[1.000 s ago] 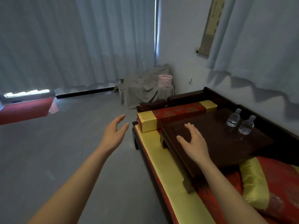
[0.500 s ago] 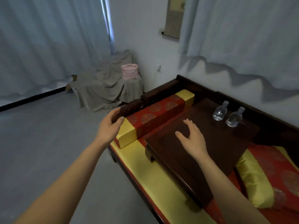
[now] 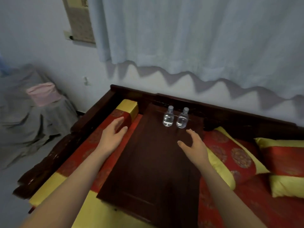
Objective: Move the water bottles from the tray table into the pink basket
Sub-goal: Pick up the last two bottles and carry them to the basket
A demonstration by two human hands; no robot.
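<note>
Your two forearms enter from the bottom edge, both bare from there to the wrist: no sleeve, cuff or glove shows anywhere in view. Your left hand [image 3: 113, 134] carries no ring, band or strap that can be made out. Your right hand [image 3: 195, 144] shows a small bright spot near the top of one finger; the picture is too soft to tell whether that is a ring or a glint. No watch or bracelet on either wrist. Nails are too blurred to note.
</note>
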